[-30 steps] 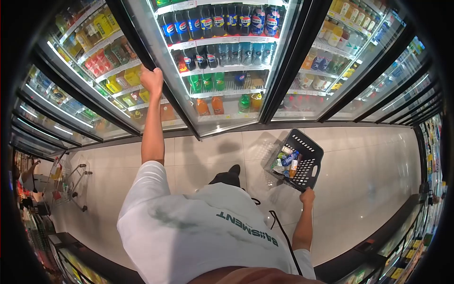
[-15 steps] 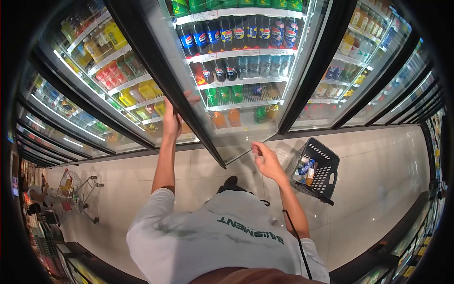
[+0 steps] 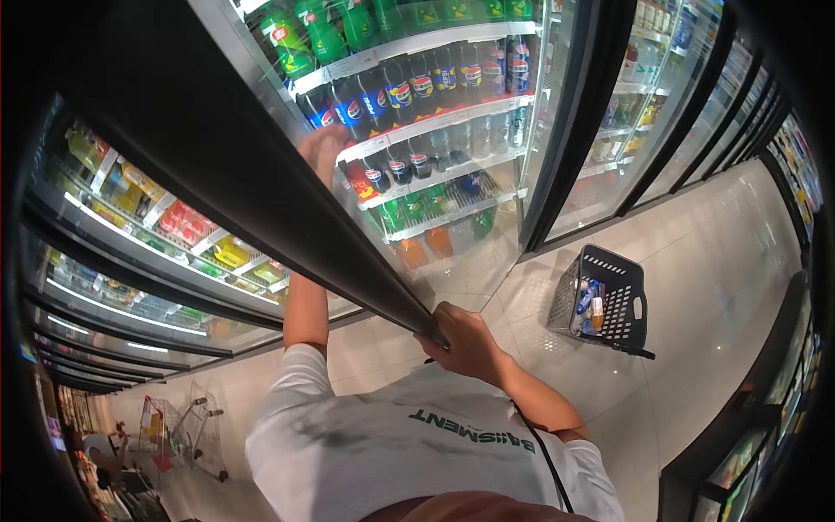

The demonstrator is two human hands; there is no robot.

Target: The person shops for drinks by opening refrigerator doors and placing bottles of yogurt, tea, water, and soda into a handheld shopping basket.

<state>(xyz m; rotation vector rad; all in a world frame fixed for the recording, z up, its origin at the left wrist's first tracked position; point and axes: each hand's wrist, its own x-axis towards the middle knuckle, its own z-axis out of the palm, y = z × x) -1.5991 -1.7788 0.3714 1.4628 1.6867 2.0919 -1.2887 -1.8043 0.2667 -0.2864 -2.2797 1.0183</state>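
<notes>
- Right hand [image 3: 465, 341]: closed around the lower edge of the open cooler door [image 3: 287, 209], holding it swung outward above the person's shoulder. Judgement: if this grip slackens, the door may swing back onto the left forearm, which passes behind the glass.
- Left hand [image 3: 323, 148]: raised inside the cooler, seen blurred through the glass beside the dark cola bottles [image 3: 409, 87]. Whether it is spread or wrapped on a bottle cannot be told. Judgement: a reach made through glare and at full stretch could knock a neighbouring bottle off the shelf [image 3: 426, 122].
- Cola bottles: upright in a tight row on an upper shelf, with green bottles [image 3: 296, 35] above and smaller bottles [image 3: 409, 161] below. Judgement: closely packed rows mean that pulling one may tip the next; a fallen bottle would land on the floor [image 3: 696, 261] near the feet.
- Basket [image 3: 606, 300]: standing on the tiled floor to the person's right, well apart from both hands, with several packaged goods inside. Judgement: left in the aisle beside the open door, it could be stepped on or kicked when the person steps back.
- Door edge: close to the head camera and the shoulder. Judgement: turning without moving clear could bring the head against it.
- Trolley [image 3: 187, 426]: far left down the aisle, near another person; well apart from the door.
</notes>
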